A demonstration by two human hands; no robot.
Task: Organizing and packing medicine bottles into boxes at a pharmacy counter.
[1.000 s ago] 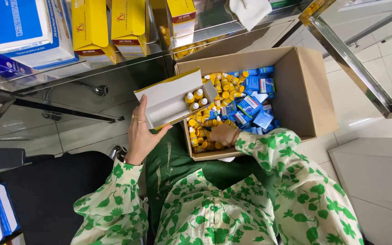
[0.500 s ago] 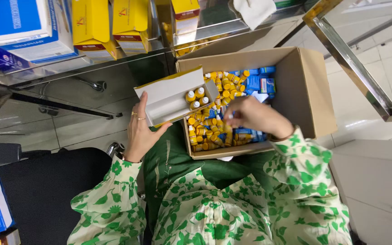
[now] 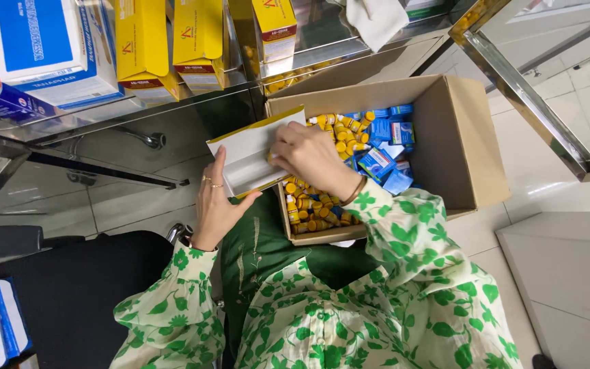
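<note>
Nearest the camera, two sleeves in a green-and-white leaf print reach forward over a dark green lap. The left hand (image 3: pixel 214 205) has its grip closed on the near edge of a small white and yellow carton (image 3: pixel 257 152), thumb up along the side and palm under it, holding the carton tilted above the lap, just beside the left wall of the cardboard box (image 3: pixel 459 130). The right hand (image 3: pixel 312 156) lies across the open mouth of that carton, fingers curled and dipping inside; what they have hold of, if anything, is hidden, so its grip cannot be told. Under and beyond the right wrist, the cardboard box holds a heap of small vials with yellow caps (image 3: pixel 308 205) on its left side and a cluster of little blue packets (image 3: pixel 384 147) toward the middle. Farther off, a glass shelf (image 3: pixel 69 123) carries tall yellow boxes (image 3: pixel 145 41) and a blue and white box (image 3: pixel 49 44), with a white cloth (image 3: pixel 373 19) lying past them.
</note>
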